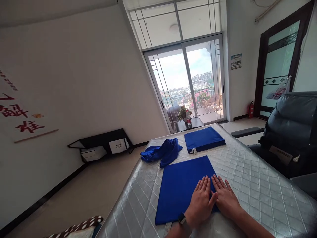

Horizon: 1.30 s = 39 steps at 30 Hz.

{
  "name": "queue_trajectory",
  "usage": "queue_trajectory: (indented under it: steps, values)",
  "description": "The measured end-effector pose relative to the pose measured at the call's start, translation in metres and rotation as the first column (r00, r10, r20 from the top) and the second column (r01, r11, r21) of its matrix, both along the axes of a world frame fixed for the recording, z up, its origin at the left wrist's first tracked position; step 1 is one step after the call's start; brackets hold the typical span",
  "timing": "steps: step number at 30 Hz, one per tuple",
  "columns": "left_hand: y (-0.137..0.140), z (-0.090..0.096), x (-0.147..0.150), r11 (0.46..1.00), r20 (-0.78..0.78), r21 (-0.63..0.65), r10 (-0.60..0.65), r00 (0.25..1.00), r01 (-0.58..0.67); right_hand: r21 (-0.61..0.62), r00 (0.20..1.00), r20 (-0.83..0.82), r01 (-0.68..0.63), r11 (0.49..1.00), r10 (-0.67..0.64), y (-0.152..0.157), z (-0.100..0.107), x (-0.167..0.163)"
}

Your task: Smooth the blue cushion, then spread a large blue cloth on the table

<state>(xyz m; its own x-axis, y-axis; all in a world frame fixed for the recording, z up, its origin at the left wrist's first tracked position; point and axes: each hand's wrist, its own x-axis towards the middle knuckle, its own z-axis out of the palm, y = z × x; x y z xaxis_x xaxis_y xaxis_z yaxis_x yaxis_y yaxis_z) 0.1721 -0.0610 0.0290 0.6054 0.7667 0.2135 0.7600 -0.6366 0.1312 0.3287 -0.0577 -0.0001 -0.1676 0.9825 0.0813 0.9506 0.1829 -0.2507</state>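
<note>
Blue cloth lies flat on the quilted mattress, nearer you than the folded blue stack; your left hand and right hand press its right edge, fingers spread flat, holding nothing; it stretches leftward from both palms.

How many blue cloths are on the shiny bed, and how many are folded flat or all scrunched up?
Folded flat: 2, the near blue cloth under both hands, left hand and right hand, and the far blue cloth.
Scrunched up: 1, the crumpled blue cloth.
Total: 3 blue cloths.
</note>
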Motion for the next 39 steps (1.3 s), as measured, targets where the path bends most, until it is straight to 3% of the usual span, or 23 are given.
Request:
queue_trajectory:
  steps: [4, 8, 13, 18, 21, 25, 39]
  values:
    - [0.004, -0.009, 0.013, 0.998, 0.003, -0.007, 0.061, 0.998, -0.061, -0.001, 1.0, -0.003, -0.026, 1.0, 0.026, 0.001, -0.004, 0.001]
    - [-0.001, -0.013, -0.01, 0.996, -0.02, -0.039, 0.078, 0.997, -0.078, -0.021, 1.0, -0.011, 0.008, 1.0, -0.008, 0.001, 0.002, 0.001]
    - [-0.006, -0.012, -0.072, 0.965, -0.07, -0.13, 0.22, 0.973, -0.227, -0.038, 0.999, -0.021, 0.025, 0.999, -0.026, 0.0, 0.008, 0.001]
    - [-0.019, -0.023, -0.15, 0.867, -0.103, -0.151, 0.463, 0.88, -0.474, -0.022, 0.999, -0.043, 0.03, 0.999, -0.031, 0.001, 0.004, 0.0]
    - [-0.028, -0.027, -0.174, 0.819, -0.1, -0.15, 0.544, 0.833, -0.553, -0.009, 0.998, -0.042, 0.036, 0.999, -0.037, 0.002, 0.001, -0.001]
    - [-0.032, -0.027, -0.176, 0.792, -0.105, -0.176, 0.575, 0.811, -0.584, 0.001, 0.999, -0.008, 0.031, 1.0, -0.031, 0.002, -0.001, -0.001]
    - [-0.035, -0.021, -0.178, 0.805, -0.073, -0.213, 0.552, 0.831, -0.554, 0.055, 0.997, 0.077, 0.014, 0.998, -0.018, -0.012, 0.008, -0.005]
